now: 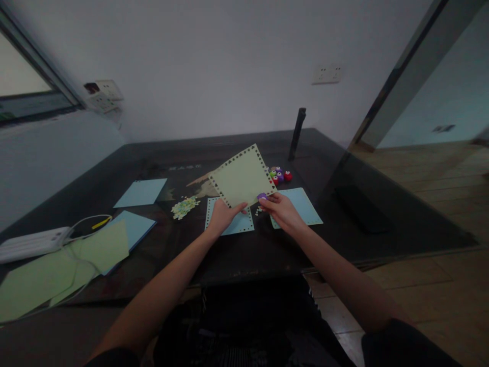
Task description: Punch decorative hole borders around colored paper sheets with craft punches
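Note:
A pale green sheet of paper (242, 176), with small shapes punched along its edges, is held up at a tilt above the table. My left hand (225, 214) grips its lower left edge between thumb and fingers. At its lower right corner, my right hand (282, 209) is closed on a small purple craft punch (262, 197), which sits at the paper's edge. Below lie a light blue sheet with punched edges (239, 224) and another blue sheet (305, 206). Tiny paper cut-outs (259, 210) are scattered between them.
Several coloured punches (280, 176) stand behind the paper. A heap of cut-outs (185, 207) lies to the left, near a blue sheet (141, 192). Green sheets (64, 260), a cable and a white power strip (34, 243) occupy the far left. A dark flat object (361, 209) lies right.

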Motion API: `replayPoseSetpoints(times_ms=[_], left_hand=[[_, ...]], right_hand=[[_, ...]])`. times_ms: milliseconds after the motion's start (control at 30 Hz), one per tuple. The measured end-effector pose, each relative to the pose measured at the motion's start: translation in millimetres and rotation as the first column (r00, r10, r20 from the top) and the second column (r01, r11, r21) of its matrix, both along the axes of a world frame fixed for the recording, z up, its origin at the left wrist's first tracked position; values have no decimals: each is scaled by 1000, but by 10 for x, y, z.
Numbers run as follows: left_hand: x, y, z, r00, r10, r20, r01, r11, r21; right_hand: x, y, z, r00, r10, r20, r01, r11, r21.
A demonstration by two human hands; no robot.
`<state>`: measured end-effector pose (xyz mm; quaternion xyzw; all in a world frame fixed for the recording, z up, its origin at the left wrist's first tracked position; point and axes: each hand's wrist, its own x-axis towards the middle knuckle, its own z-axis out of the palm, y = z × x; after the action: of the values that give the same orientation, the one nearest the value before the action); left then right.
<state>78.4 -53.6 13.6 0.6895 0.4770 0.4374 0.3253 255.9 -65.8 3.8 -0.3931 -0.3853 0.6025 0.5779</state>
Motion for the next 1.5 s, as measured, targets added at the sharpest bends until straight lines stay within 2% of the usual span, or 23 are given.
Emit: replayPoseSetpoints(times_ms=[600, 1500], left_hand=[[2, -2, -5, 999, 21, -46, -20, 1000, 22], [-9, -5, -11, 997, -12, -80, 14, 999, 35]], right_hand=[[2, -31, 33, 995, -28, 93, 31, 999, -28], [-21, -17, -5, 995, -35, 95, 36, 999, -13]])
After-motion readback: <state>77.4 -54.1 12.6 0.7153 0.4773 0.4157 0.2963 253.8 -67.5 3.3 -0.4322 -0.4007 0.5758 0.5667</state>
